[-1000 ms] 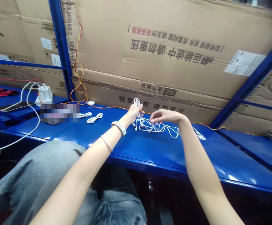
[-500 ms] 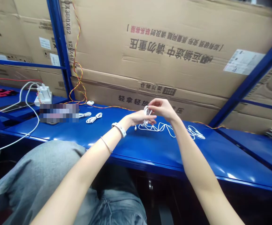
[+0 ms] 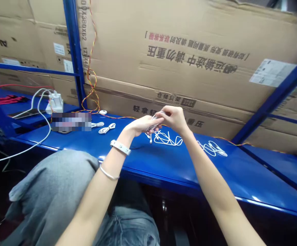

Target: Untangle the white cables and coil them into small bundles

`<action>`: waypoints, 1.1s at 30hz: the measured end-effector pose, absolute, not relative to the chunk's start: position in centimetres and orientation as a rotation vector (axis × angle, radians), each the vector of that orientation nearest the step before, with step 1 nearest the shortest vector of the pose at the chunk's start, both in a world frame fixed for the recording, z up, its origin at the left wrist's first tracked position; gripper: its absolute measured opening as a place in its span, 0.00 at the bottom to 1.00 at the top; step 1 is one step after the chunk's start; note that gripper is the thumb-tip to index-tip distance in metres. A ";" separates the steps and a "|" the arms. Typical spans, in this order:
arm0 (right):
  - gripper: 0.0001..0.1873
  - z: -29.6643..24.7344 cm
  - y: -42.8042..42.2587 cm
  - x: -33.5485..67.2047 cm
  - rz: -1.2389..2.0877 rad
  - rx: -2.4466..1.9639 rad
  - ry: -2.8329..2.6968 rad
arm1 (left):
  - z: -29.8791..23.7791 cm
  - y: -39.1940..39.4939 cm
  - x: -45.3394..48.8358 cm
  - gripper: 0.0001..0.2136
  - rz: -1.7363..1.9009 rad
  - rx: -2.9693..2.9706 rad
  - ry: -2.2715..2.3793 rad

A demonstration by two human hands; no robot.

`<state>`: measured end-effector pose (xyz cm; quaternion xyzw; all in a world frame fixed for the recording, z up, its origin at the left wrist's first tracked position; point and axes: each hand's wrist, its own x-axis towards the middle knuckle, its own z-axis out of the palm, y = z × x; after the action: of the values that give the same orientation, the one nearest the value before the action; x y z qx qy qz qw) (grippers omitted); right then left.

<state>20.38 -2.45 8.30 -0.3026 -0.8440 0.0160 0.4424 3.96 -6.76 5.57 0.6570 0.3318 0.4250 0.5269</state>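
My left hand (image 3: 140,124) and my right hand (image 3: 172,118) meet above the blue shelf (image 3: 164,160), both closed on a coil of white cable (image 3: 155,123). The loose end of that cable (image 3: 167,139) trails down in loops onto the shelf just below my hands. A second loose white cable (image 3: 213,148) lies on the shelf to the right. Two small coiled white cables (image 3: 107,128) lie to the left of my hands. My left wrist wears a white band and a thin bracelet.
Large cardboard boxes (image 3: 189,68) stand behind the shelf. A twisted red-yellow wire (image 3: 90,78) hangs along the blue upright (image 3: 74,51). A white charger block (image 3: 55,102) with white leads sits far left beside a blurred patch. My grey-clad knee (image 3: 53,191) is below the shelf edge.
My right hand lifted from the cable pile up to my left hand, and both drew close together on the coil. Less loose cable lies on the shelf. The camera shifted slightly left.
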 end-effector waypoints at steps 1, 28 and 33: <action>0.16 8.4 -2.9 19.7 0.042 -0.720 -2.125 | 5.1 -7.7 3.5 0.22 1.055 1.527 0.764; 0.09 -0.5 0.8 13.6 0.560 -0.452 -2.773 | -0.3 -13.7 -0.1 0.10 1.801 0.624 0.678; 0.06 -1.6 1.3 13.3 0.469 -0.432 -2.839 | -0.7 -13.8 0.1 0.10 1.752 0.672 0.711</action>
<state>13.34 1.33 -1.58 -0.1476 -0.9691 0.1601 0.1158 0.14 -13.83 -0.65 0.2824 0.2988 0.7362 0.5376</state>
